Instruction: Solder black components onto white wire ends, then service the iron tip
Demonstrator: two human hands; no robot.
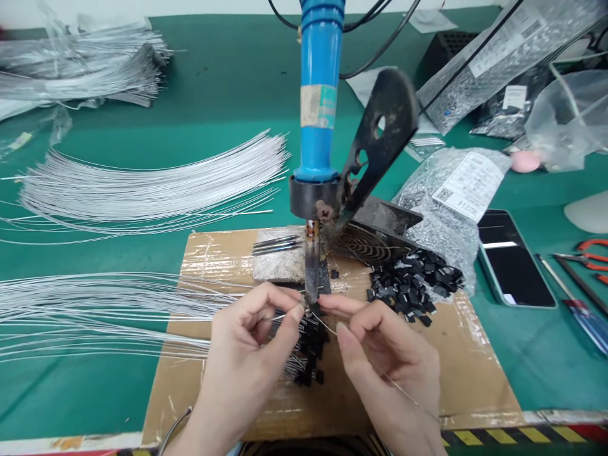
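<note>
A blue-handled soldering iron (319, 149) is fixed upright, with its tip pointing down between my hands. My left hand (254, 358) pinches the end of a thin white wire (280, 316) just left of the tip. Thin solder wire (327, 327) runs from the tip to my right hand (387, 358), whose thumb and fingers close on it. My right index finger reaches close to the tip; whether it touches a small part there is hidden. Below the tip lie several black connectors (311, 361) with wires attached, partly covered by my left hand.
A cardboard sheet (475, 386) covers the green bench under my hands. Loose black connectors (413, 285) are heaped at right, near a phone (515, 259) and pliers (593, 253). White wire bundles (156, 183) lie at left. A black metal bracket (380, 136) juts beside the iron.
</note>
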